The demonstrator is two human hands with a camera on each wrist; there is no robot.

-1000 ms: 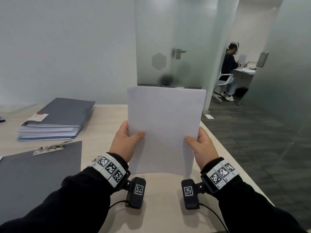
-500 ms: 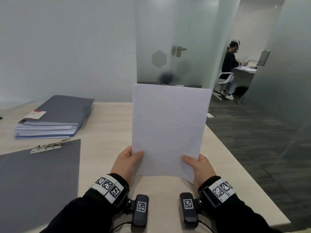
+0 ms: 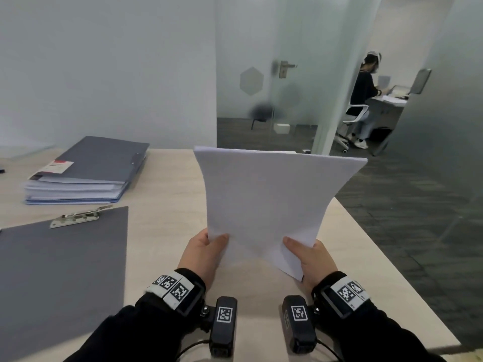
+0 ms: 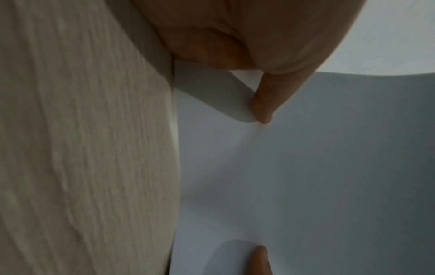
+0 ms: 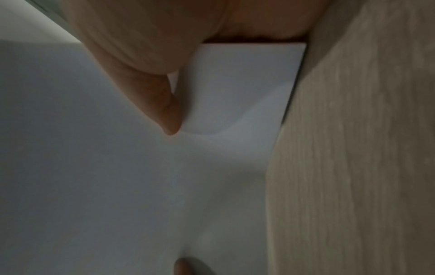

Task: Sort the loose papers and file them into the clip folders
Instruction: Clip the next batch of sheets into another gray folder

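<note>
Holding a thin stack of white papers point(image 3: 264, 202) up on end, both hands keep it just above the pale wooden surface point(image 3: 167, 194). The left hand point(image 3: 202, 253) pinches the bottom left corner, thumb on the near side. The right hand point(image 3: 311, 259) pinches the bottom right corner the same way. In the left wrist view a thumb point(image 4: 263, 104) presses flat on the sheet, and in the right wrist view the other thumb point(image 5: 168, 111) does too. So each grip is pressed together on the papers, not spread.

The stack bends a little in the middle, and its top edge fans wider than the bottom. One sheet's corner pokes out low on the right. I think the step in hand is squaring the papers up, so all the edges line up.

An open clip folder point(image 3: 62, 270) lies flat on the left, well apart from the papers. Its metal clip point(image 3: 78, 218) sits at the far edge and looks closed. A fuller closed folder point(image 3: 86, 171) lies behind it.

Next, the papers likely need to be tapped even, then carried left to the open folder. One hand will have to let go to lift the clip. The other hand must then hold the whole stack alone, so sheets could slip. The top edge should slide under the clip.
</note>
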